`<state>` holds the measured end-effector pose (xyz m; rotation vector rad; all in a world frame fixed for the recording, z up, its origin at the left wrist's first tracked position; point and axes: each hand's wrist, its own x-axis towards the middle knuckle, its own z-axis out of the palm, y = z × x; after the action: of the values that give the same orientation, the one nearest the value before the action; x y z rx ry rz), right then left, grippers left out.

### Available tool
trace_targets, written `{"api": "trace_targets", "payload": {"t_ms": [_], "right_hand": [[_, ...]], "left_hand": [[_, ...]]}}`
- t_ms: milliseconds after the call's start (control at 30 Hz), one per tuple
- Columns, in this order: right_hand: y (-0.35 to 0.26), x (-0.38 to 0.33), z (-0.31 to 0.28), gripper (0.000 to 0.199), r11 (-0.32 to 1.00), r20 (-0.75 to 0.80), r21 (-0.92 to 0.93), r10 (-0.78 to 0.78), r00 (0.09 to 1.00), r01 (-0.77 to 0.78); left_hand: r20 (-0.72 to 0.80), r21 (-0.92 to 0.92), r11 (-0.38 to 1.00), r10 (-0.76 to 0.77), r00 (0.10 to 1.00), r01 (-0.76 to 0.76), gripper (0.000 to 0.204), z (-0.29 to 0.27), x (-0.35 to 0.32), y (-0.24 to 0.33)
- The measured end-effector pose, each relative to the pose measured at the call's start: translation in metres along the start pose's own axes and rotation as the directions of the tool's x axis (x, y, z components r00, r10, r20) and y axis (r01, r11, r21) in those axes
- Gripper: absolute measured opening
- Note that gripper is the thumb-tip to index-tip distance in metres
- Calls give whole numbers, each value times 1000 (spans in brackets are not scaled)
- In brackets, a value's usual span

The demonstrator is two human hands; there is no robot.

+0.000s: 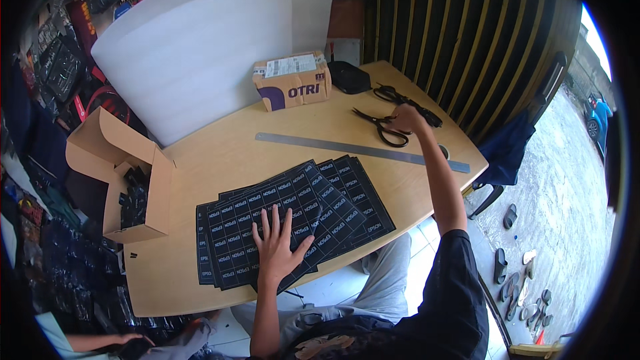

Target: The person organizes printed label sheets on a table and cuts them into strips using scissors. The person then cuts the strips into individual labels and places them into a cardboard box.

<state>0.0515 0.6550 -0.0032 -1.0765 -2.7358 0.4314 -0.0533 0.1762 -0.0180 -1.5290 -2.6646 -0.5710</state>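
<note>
My left hand [275, 251] lies flat with spread fingers on a stack of black sheets [230, 243] printed with a white grid and lettering. The sheets overlap unevenly and fan out to the right, near the front edge of the table. At the far right, my right hand [408, 120] is closed on one handle of black scissors [390, 136]. Their blades point left and look a little apart. Just behind that hand lies a second dark tool with a looped handle [387, 93], partly covered by the hand.
A steel ruler [347, 147] crosses the wooden table [200, 163]. A sealed carton [293, 87] and a black pouch [349, 77] stand at the back. On the left, an open cardboard box [160, 203] holds small black pieces. Another person's hand [130, 339] shows at lower left.
</note>
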Motion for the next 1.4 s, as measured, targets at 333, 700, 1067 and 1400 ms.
{"api": "trace_targets", "payload": {"t_ms": [333,700,1067,1400], "right_hand": [[32,-4,-16,46,782,-211,-266,523,826,-564],[89,-14,-14,37,936,-50,-312,154,987,-162],[76,-19,-27,44,973,-27,-147,174,984,-176],[57,-27,-11,28,862,-319,-470,35,947,-190]], "left_hand": [[-15,10,1000,-5,1000,5,75,1,0,-2],[-31,-46,999,-21,999,20,71,-1,-5,-6],[83,-63,994,-80,993,85,61,-22,5,-29],[-37,-242,970,14,999,-23,31,-22,11,-17]]}}
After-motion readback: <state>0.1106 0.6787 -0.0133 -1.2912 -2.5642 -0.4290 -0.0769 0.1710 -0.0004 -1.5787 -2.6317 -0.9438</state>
